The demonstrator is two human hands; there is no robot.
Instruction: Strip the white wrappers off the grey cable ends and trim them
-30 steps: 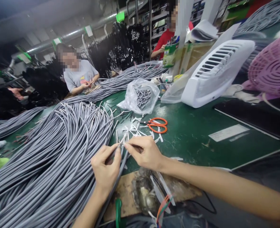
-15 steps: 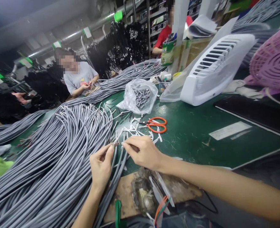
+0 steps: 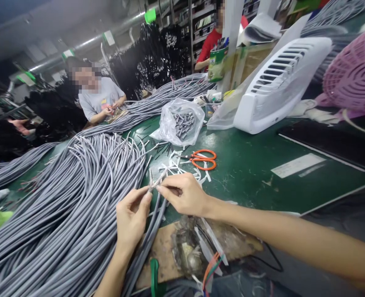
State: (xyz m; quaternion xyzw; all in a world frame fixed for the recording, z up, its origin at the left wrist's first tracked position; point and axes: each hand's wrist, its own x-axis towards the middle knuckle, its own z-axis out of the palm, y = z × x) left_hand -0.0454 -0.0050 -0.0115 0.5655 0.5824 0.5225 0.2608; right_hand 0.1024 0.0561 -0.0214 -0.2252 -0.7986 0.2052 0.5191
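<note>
Head view: tip of one grey cable (image 3: 153, 220) worked between two pinching hands.
Just nearer the camera than the orange scissors (image 3: 202, 159), the cable is pinched shut in the left hand (image 3: 131, 218), and its tip (image 3: 154, 185) is nipped by the closed right hand (image 3: 185, 194). The tip appears to be dressed by fingertips; a steady, fine pinch is called for next.

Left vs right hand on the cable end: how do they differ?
Left hand comes up from below, over the cable pile; right hand reaches in from the right, over the green bench. Left hand's forearm barely shows; right hand's crosses the lower right. Both pinch the same grey cable end, fingertips nearly touching.
</note>
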